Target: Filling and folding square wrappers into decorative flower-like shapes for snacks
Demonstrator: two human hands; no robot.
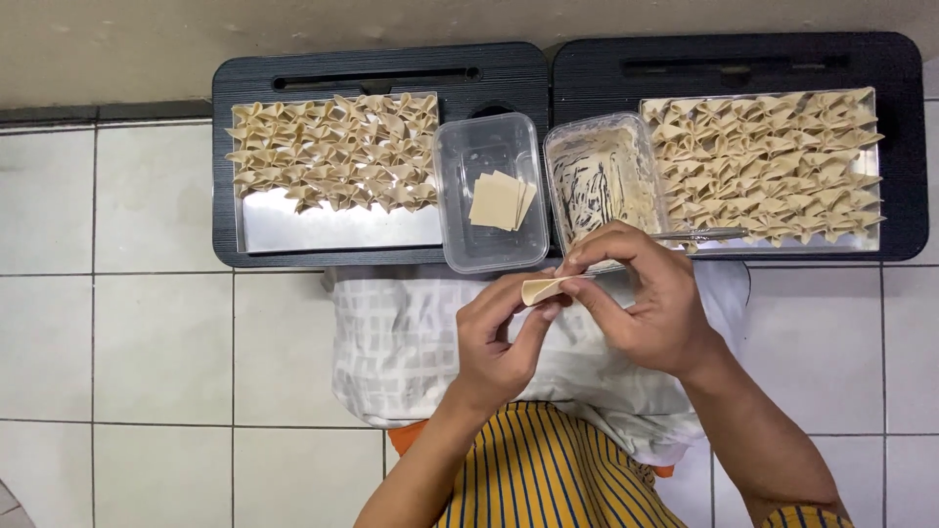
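While both hands meet above the lap, the left hand (pixel 501 337) and the right hand (pixel 641 298) are each pinched on one small folded dumpling wrapper (pixel 544 287), held between thumb and fingertips just in front of the two black trays. A pale checked cloth (pixel 401 342) lies beneath the hands, over the lap. On the left black tray (pixel 391 68) sits a metal pan (pixel 333 225) filled across its far half with folded dumplings (pixel 333 152), its near strip bare. Beside it stands a clear plastic tub (pixel 489 244) holding a few flat square wrappers (pixel 501 200). A second clear tub (pixel 599 176), smeared with filling residue, stands just right of the first. On the right black tray (pixel 743 59) a metal pan (pixel 871 240) is nearly covered with folded dumplings (pixel 768 166); a metal utensil (pixel 709 234) rests at its near edge. White floor tiles (pixel 108 323) surround everything.
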